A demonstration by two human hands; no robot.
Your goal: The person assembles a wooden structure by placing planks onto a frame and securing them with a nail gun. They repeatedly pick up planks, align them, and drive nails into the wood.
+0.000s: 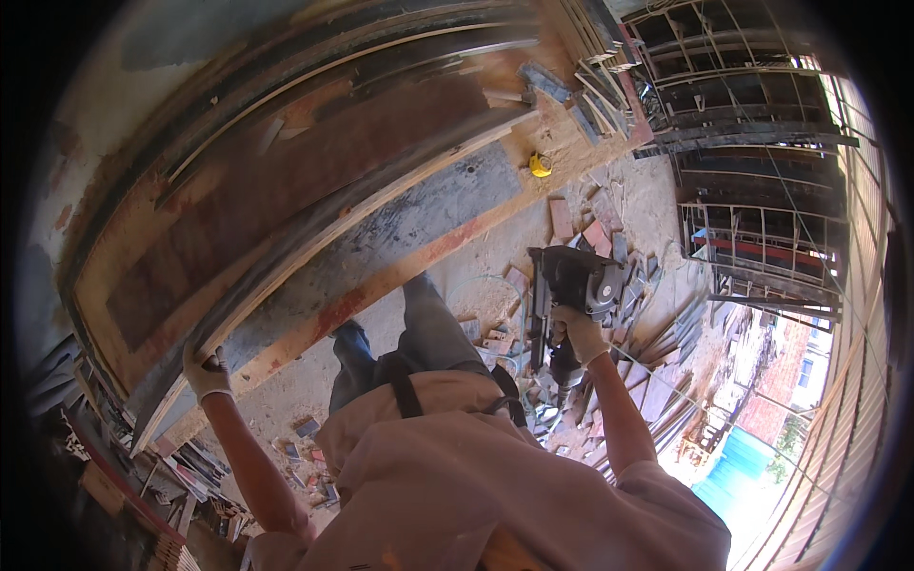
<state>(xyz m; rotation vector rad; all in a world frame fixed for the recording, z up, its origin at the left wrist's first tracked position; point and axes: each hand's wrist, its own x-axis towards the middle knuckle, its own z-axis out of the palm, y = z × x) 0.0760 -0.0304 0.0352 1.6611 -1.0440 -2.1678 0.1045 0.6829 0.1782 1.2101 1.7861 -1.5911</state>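
My left hand [207, 372], in a pale glove, closes round the near-left end of a long, narrow board [286, 266]. The board's light wooden edge runs away to the upper right, across a worn workbench [438, 205]. Out to my right, my gloved right hand [582, 335] grips a black power tool [576, 281] by its handle. A bulky body and a long straight part show on this tool; its exact kind is unclear. It hangs beyond the bench's near edge, apart from the board. On the bench near the board's far end sits a yellow tape measure [541, 166].
Offcuts [562, 218] and scraps litter the floor right of the bench. Wood strips [600, 90] lie at its far right corner. Stacked panels on a metal rack [752, 143] stand at the right. A thin hose or cord [666, 383] trails past my right forearm.
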